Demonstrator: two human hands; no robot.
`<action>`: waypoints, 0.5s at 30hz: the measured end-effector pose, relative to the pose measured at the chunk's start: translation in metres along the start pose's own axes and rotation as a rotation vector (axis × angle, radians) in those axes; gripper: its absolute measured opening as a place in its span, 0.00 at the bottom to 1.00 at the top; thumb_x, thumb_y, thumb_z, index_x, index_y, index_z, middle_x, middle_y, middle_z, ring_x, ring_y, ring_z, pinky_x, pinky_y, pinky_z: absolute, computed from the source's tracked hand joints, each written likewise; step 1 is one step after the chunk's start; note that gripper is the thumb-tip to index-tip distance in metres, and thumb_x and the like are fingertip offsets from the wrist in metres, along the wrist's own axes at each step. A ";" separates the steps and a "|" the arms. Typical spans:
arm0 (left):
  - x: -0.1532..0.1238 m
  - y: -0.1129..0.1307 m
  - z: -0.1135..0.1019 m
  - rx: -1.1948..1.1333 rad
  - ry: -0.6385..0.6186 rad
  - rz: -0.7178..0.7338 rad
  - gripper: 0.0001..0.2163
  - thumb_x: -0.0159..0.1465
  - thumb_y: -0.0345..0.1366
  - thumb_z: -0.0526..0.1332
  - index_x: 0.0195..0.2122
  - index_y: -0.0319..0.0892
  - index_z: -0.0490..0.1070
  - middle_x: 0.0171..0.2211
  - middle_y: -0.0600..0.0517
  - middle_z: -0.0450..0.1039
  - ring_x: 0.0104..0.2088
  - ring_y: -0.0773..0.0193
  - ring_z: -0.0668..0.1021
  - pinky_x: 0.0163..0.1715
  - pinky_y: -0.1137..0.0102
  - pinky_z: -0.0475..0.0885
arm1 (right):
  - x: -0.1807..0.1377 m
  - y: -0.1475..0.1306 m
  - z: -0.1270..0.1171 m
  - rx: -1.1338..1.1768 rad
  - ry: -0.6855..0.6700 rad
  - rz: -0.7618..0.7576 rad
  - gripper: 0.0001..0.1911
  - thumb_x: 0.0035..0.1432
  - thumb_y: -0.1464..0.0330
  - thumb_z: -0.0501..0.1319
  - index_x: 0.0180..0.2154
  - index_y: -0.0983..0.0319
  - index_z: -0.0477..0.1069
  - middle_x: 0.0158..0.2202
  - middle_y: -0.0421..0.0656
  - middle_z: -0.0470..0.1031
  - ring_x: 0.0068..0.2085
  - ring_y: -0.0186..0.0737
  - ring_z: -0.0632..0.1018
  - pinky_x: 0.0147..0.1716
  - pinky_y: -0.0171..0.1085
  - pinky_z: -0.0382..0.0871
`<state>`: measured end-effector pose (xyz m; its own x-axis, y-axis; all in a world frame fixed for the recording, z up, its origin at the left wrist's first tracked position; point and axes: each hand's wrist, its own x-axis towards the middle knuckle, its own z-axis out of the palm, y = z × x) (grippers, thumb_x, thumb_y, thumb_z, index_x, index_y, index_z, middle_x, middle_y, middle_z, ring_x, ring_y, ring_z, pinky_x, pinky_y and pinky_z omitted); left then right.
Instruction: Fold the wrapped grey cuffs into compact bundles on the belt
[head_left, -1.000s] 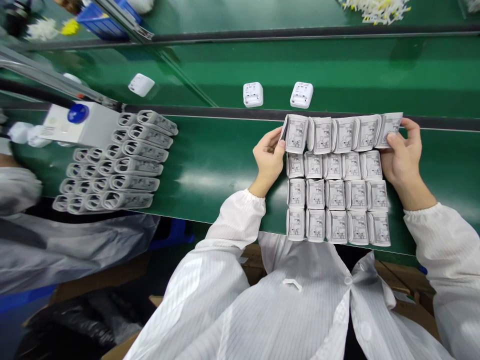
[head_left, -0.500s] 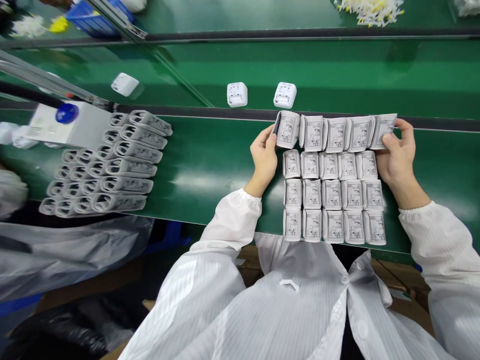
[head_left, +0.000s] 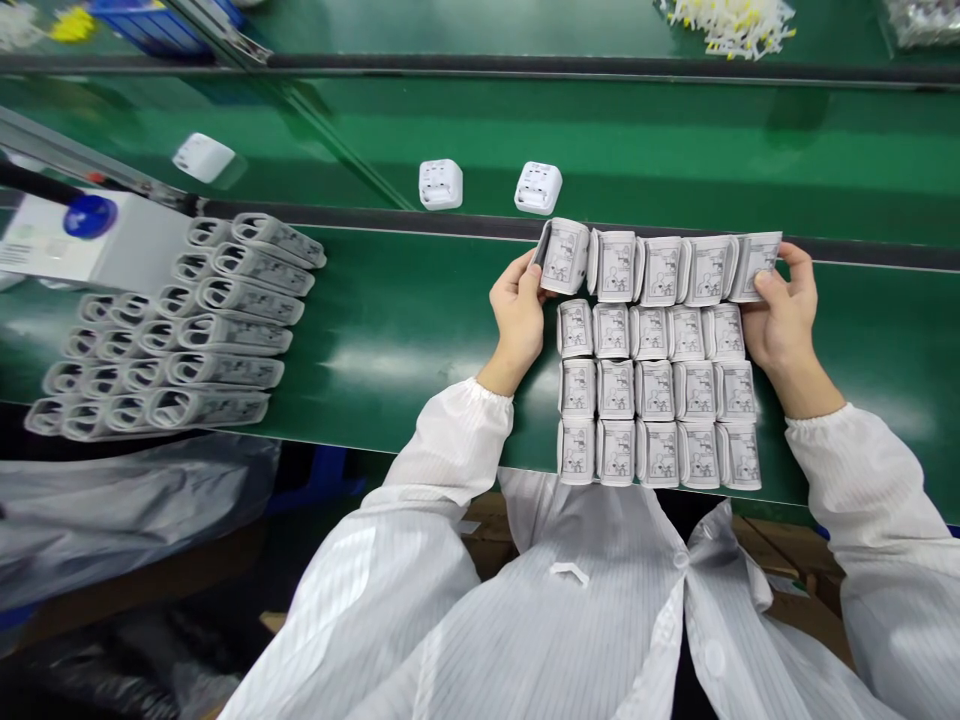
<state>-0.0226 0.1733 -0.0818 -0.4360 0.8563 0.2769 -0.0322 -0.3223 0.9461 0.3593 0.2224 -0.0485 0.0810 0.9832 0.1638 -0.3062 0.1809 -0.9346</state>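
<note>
A row of several folded paper leaflets (head_left: 661, 272), grey-white with printed line drawings, spans the space between my two hands at the far side of the work surface. My left hand (head_left: 519, 310) is closed on the leftmost leaflet, which tilts slightly, thumb at its lower left edge. At the other end my right hand (head_left: 784, 310) grips the rightmost leaflet, thumb on its face and fingers behind. Nearer my body, three more rows of matching leaflets (head_left: 655, 390) lie close together on the green surface (head_left: 405, 350).
Stacked folded leaflets (head_left: 232, 335) stand at the left, near a white box (head_left: 112, 240) with a blue round part. White plastic devices (head_left: 538, 188) sit on the green belt (head_left: 675, 150) beyond a dark rail. A pile of white-and-yellow pieces (head_left: 731, 25) lies farther back.
The view has shifted a little, so most things appear farther left. The white devices sit farther left in view. Both hands keep their grip on the ends of the leaflet row.
</note>
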 end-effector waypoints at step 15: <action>0.000 0.000 -0.006 0.053 -0.022 0.069 0.29 0.74 0.69 0.68 0.59 0.50 0.87 0.54 0.47 0.89 0.54 0.54 0.92 0.54 0.62 0.90 | 0.000 -0.003 0.003 -0.018 -0.014 -0.012 0.37 0.48 0.47 0.88 0.52 0.44 0.72 0.48 0.38 0.82 0.56 0.54 0.87 0.53 0.59 0.90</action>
<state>-0.0278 0.1715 -0.0828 -0.4159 0.8415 0.3448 0.0451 -0.3596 0.9320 0.3574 0.2215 -0.0449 0.0714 0.9812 0.1795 -0.2886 0.1926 -0.9379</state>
